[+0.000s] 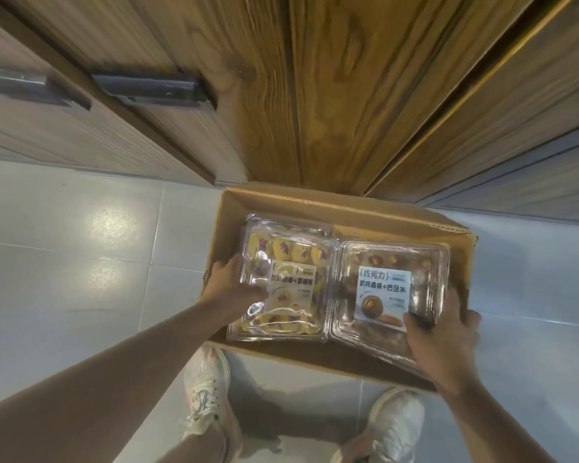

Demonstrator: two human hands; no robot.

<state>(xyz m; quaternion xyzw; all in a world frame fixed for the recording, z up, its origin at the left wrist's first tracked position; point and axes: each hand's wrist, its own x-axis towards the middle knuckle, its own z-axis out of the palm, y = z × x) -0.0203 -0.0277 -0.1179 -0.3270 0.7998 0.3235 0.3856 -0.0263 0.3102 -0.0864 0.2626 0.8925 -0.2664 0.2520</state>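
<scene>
Cardboard box (348, 208) stands open on the pale tiled floor (81, 262) against a wooden door (315, 95), with two clear lidded trays side by side at its opening: the yellow-pastry tray (291, 262) toward 9 o'clock, the chocolate-pastry tray (395, 262) toward 3 o'clock. The left hand (234, 285) grips the yellow-pastry tray at its 9 o'clock edge, thumb on the lid, while the right hand (442, 332) clasps the chocolate-pastry tray's 5 o'clock corner. Pale shoes (204, 392) stand at the box's 6 o'clock.

Two pastry trays (283, 279) (390, 289) side by side in the cardboard box (315, 203), cabinet doors (315, 95) behind
</scene>
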